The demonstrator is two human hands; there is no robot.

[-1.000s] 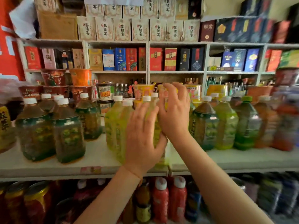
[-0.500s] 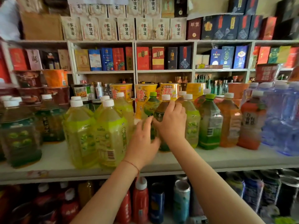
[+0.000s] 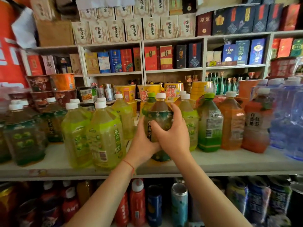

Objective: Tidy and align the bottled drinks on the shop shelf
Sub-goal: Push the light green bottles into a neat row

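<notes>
Gripping dark tea bottle (image 3: 159, 115) with both hands, left hand (image 3: 141, 145) and right hand (image 3: 172, 138) clamped round its body, at shelf (image 3: 229, 163) front, centre. Step judged: aligning. Next: squaring against green-capped bottle (image 3: 209, 122) at 3 o'clock, yellow bottles (image 3: 105, 131) at 9 o'clock.

Glossy clear plastic bottles (image 3: 105, 138) with shiny film labels, matt white caps (image 3: 100, 104); smooth painted shelf (image 3: 229, 163).

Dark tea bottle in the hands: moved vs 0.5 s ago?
Yes. The dark tea bottle has come forward toward the shelf's front edge, out of the row beside the green-capped bottle. Both hands grip it: left hand, right hand.
</notes>
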